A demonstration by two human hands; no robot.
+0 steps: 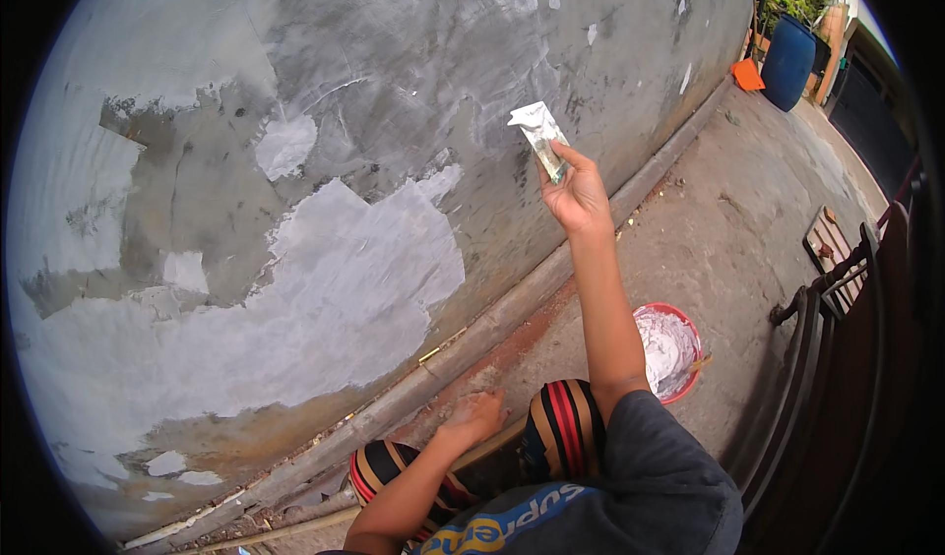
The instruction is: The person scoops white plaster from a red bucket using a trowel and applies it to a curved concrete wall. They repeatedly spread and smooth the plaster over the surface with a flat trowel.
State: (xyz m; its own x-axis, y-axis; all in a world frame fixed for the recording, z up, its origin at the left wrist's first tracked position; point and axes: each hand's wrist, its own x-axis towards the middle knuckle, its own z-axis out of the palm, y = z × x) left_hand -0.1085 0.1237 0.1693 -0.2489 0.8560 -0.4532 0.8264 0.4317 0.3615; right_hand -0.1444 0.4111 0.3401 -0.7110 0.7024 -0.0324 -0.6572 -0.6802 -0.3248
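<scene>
My right hand (576,193) is raised in front of the grey wall (384,73), at the end of an outstretched arm. Its fingers and thumb are closed round a putty knife (539,134), whose broad end is coated in white putty. Around the middle and left of the wall spread pale patches of putty (364,270) with ragged edges. My left hand (476,417) is low between my knees, near the foot of the wall. Its fingers are curled in, and whatever they hold, if anything, is hidden.
A red bucket (698,331) of white putty stands on the concrete ground right of my right arm, a stick at its rim. A raised ledge (532,284) follows the wall's base. Dark bench-like furniture (802,388) lines the right; a blue barrel (789,63) and orange dustpan (747,75) stand far off.
</scene>
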